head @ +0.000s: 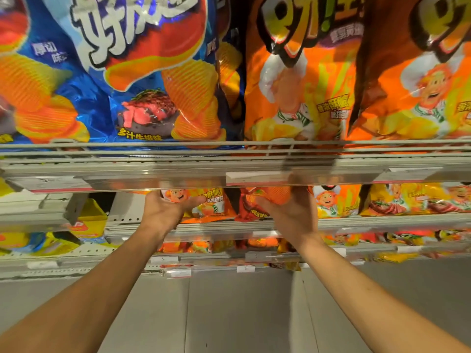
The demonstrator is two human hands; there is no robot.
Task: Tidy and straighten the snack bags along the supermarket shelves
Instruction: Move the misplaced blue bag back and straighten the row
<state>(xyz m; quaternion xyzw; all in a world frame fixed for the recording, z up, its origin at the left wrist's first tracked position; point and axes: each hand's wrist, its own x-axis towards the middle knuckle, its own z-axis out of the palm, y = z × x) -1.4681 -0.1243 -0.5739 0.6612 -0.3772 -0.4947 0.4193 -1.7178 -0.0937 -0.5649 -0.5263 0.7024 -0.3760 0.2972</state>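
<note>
On the second shelf, my left hand (pixel 165 212) grips the left side of an orange snack bag (pixel 209 205) printed with a cartoon chef, thumb across its front. My right hand (pixel 290 212) holds a red-orange bag (pixel 251 207) right beside it, fingers reaching up behind the shelf rail. The fingertips of both hands are hidden by the rail of the upper shelf (pixel 229 171). More orange chef bags (pixel 336 202) stand to the right on the same shelf.
The upper shelf carries big blue chip bags (pixel 122 72) on the left and big orange chef bags (pixel 300 80) on the right, close to the camera. Yellow bags (pixel 89 222) sit lower left. Lower shelves with price tags (pixel 256 256) run below; grey floor underneath.
</note>
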